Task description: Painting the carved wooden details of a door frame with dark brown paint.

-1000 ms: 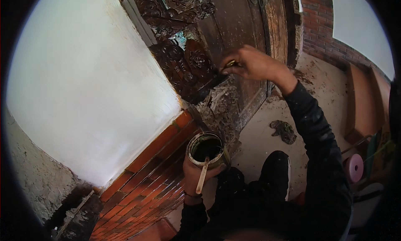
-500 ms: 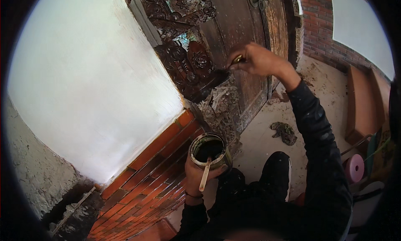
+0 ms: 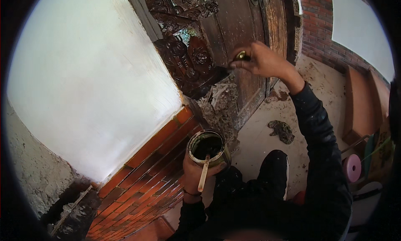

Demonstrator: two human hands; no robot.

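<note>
My left hand (image 3: 193, 174) is wrapped round an open metal tin (image 3: 221, 155) of dark liquid, held low over my legs. A wooden stick (image 3: 204, 174) leans out over the tin's rim. My right hand (image 3: 264, 62) is closed on a paintbrush, whose yellowish handle end (image 3: 241, 55) shows between the fingers. The dark brush head is hard to make out against the wood. It is close to the lower edge of a dark, glossy carved wooden panel (image 3: 199, 59), beside a wooden door (image 3: 246, 88).
Rough broken masonry (image 3: 219, 101) lies below the carving. At left are a white wall (image 3: 96, 82) and a brick ledge (image 3: 146, 165). A crumpled rag (image 3: 281, 132) lies on the dirty floor. Farther right are orange-brown boards (image 3: 362, 105) and a pink spool (image 3: 352, 168).
My right hand has shifted slightly to the right and turned a little, with the brush still in it. My left hand keeps the tin in nearly the same place.
</note>
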